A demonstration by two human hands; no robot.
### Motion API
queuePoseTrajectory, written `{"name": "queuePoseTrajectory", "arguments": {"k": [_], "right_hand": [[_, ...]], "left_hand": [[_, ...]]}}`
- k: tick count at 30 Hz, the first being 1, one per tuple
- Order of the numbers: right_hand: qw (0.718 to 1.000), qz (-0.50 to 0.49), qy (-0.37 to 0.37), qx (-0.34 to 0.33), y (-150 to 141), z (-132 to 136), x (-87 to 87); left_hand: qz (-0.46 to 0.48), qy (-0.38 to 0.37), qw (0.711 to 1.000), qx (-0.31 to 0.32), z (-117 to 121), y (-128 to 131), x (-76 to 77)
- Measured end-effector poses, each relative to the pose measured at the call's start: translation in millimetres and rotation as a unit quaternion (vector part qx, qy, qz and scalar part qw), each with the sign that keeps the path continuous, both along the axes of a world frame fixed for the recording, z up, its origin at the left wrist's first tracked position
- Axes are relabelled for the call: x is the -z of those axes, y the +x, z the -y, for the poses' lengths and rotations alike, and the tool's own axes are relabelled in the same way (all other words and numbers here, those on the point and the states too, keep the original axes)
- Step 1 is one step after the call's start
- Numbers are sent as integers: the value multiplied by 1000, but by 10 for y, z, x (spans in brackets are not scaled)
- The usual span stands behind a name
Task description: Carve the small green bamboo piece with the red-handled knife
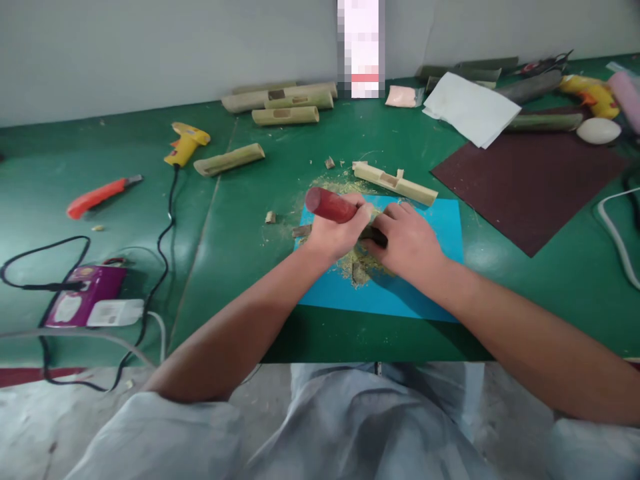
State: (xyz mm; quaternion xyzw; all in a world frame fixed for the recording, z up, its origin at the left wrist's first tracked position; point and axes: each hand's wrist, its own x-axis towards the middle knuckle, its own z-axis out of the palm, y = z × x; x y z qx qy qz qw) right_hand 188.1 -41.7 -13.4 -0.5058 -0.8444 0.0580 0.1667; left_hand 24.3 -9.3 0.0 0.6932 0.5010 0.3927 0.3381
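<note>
My left hand (pixel 336 232) is closed round a thick, dark red handle (pixel 331 205), its rounded butt pointing up and left. The working end of this red-handled tool is hidden beneath my fingers. A greyish-brown bamboo piece (pixel 301 231) lies crosswise under both hands, one end showing past my left wrist. My right hand (pixel 409 235) has its fingers curled over the bamboo's other side, close to my left hand. Below them is a blue sheet (pixel 425 293), strewn with yellowish shavings (pixel 350 267) and a small bark chip (pixel 359 274).
Just beyond my hands sits a notched pale bamboo piece (pixel 395 183). Several cut bamboo tubes (pixel 285 116) line the wall. To the left are a yellow glue gun (pixel 186 143), an orange-red utility knife (pixel 103 196) and cables round a purple box (pixel 87 297). A brown sheet (pixel 520 193) lies right.
</note>
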Motion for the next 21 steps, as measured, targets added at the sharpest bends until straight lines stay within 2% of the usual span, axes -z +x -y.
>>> {"name": "queuePoseTrajectory", "arguments": {"k": [4, 11, 16, 21], "right_hand": [[1000, -3, 5, -24, 7, -24, 15], [999, -2, -9, -40, 10, -59, -4], [999, 8, -16, -45, 2, -57, -33], [999, 14, -15, -42, -10, -52, -45]], "left_hand": [[7, 23, 999, 24, -15, 7, 19], [47, 39, 998, 16, 3, -14, 75], [96, -4, 994, 57, 5, -63, 49], [144, -1, 990, 3, 25, -12, 2]]}}
